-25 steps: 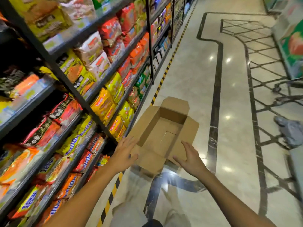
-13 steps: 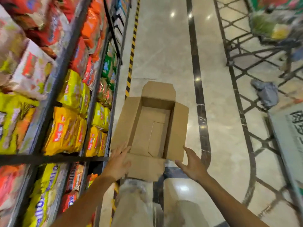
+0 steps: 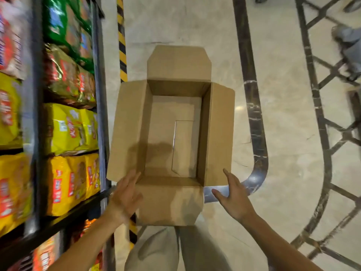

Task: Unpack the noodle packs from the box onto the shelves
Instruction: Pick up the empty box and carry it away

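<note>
Shelves (image 3: pixel 64 222) on my left are blurry. Box (image 3: pixel 172 133) sits open on the floor (image 3: pixel 293 173), nothing inside. Left hand (image 3: pixel 125 196) touches its near-left flap, right hand (image 3: pixel 234 196) spread beside it, holding nothing.

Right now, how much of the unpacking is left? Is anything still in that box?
It looks finished: the cardboard box on the floor shows only its bare bottom, all flaps open, and the shelves beside it hold yellow noodle packs. In hand: the left hand and right hand reach, fingers straight, toward its near corners. Left: probably only clearing the box away.
</note>
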The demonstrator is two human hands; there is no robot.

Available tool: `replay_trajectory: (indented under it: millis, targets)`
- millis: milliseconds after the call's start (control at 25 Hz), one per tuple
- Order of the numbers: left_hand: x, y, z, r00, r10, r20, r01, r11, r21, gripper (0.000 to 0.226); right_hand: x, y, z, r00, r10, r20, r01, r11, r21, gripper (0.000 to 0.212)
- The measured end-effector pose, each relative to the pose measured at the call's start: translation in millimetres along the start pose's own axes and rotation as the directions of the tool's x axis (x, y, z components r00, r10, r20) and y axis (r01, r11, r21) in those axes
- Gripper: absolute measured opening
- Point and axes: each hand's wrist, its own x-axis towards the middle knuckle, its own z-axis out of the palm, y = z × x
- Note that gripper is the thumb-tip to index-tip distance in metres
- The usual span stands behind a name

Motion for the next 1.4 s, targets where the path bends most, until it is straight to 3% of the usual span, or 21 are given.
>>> replay_trajectory:
  millis: [200,360,520,760,880,1080,1400]
  targets:
    - [80.4,-57.6,69.4,0.997,-0.077,-0.024,0.079,0.992,0.102,0.079,84.7,56.1,73.8,0.999,-0.039,0.003,0.039,0.994,-0.107,0.078]
    - [123.8,-102.5,102.3,0.982,-0.109,-0.157,0.128,0.985,0.119,0.087,133.8,81.2,125.3,0.997,-0.030,-0.069,0.022,0.993,-0.120,0.087]
    - [150.4,-137.5,125.1,0.928,-0.257,-0.270,0.273,0.962,0.025,0.104,171.4,103.2,170.3,0.971,0.078,-0.228,-0.081,0.997,-0.004,0.105]
    - [157.4,-146.1,149.1,0.937,-0.248,-0.245,0.222,0.967,-0.128,0.125,192.0,111.3,204.4,0.936,0.213,-0.281,-0.143,0.957,0.251,0.119]
    - [157.4,-143.3,152.5,0.925,-0.236,-0.298,0.190,0.966,-0.176,0.123,191.1,119.2,208.0,0.941,0.198,-0.275,-0.115,0.950,0.289,0.118]
    - [155.6,-135.4,141.7,0.937,-0.266,-0.226,0.203,0.942,-0.268,0.114,187.4,122.7,202.7,0.967,0.135,-0.218,-0.055,0.939,0.340,0.113]
    - [131.0,-96.3,92.5,0.910,-0.290,-0.296,0.166,0.910,-0.381,0.094,158.7,74.2,149.0,0.968,0.121,-0.220,-0.023,0.915,0.403,0.097]
